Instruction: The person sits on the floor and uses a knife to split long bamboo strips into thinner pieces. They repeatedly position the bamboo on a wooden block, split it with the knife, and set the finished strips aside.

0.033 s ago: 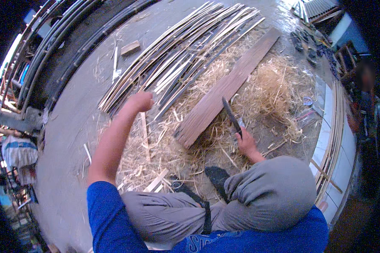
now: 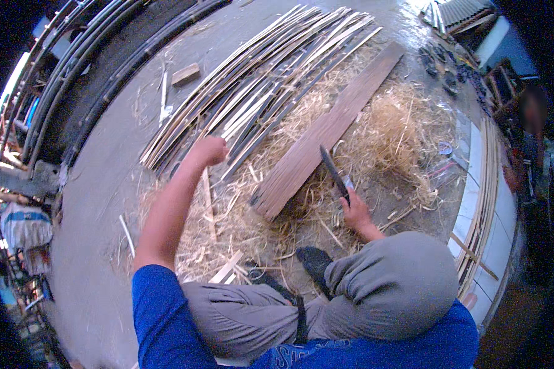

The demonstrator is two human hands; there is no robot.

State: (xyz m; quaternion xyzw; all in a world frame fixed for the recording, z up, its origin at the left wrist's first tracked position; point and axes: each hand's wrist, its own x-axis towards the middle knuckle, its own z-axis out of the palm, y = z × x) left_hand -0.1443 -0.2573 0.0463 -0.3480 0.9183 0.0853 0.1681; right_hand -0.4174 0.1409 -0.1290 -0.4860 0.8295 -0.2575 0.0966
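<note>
Shifted slightly to the right since the earlier frame: the left hand point(image 2: 210, 151), with its forearm; the knife point(image 2: 335, 175) keeps its place beside the plank. Head view: the right hand point(image 2: 357, 214) is clamped on the handle of the knife, which has a long, narrow, dark blade angled up and left, its tip near the right edge of the plank. The left hand is curled into a fist near the lower ends of the strips point(image 2: 240, 77); whether it grips anything cannot be told. The two hands are well apart. The plank point(image 2: 331, 126) is long, brown and grained, and lies diagonally among curled, straw-coloured shavings point(image 2: 394, 132). Pale and dark strips lie in a loose, near-parallel spread to its left. A short wooden block point(image 2: 185, 74) lies beyond them on the floor point(image 2: 101, 203). At right, more long strips rest on white tiles point(image 2: 503, 212). The right knee point(image 2: 397, 283), in grey cloth, obstructs part of the right forearm.
</note>
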